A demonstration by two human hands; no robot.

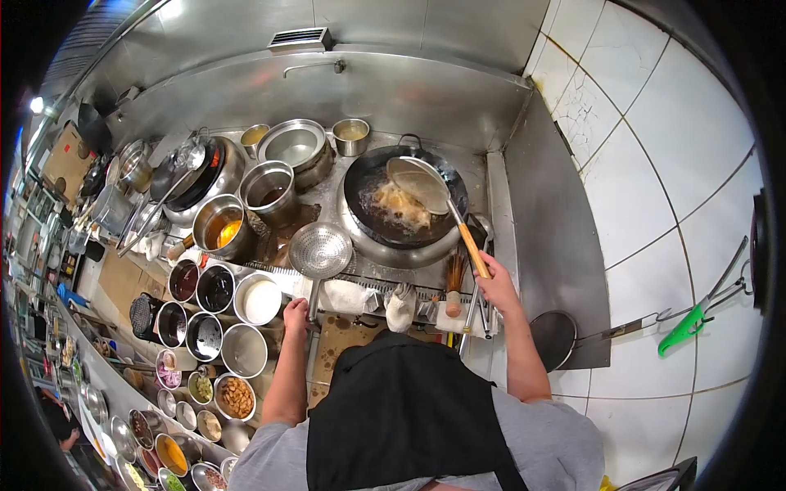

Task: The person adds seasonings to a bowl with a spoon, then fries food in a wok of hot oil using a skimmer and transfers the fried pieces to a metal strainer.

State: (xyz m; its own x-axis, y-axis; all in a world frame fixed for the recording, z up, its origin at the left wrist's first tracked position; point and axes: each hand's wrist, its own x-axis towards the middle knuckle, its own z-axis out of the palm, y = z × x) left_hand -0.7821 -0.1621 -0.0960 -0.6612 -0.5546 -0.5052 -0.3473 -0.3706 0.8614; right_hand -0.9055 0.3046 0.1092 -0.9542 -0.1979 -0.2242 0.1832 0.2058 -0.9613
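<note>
My right hand is closed round the wooden handle of a fine-mesh strainer. The strainer's head hangs over the black wok, tilted and covering part of it. Pale golden food bubbles in oil inside the wok; what kind it is, I cannot tell. Lower and to the left, my left hand grips the metal handle of a perforated skimmer. The skimmer's round head is apart from the wok, over the stove's front edge.
Steel pots stand left of the wok, one holding yellow-orange liquid. A second wok with a ladle is further left. Several seasoning containers line the left side. A bamboo brush and folded cloths lie along the front edge.
</note>
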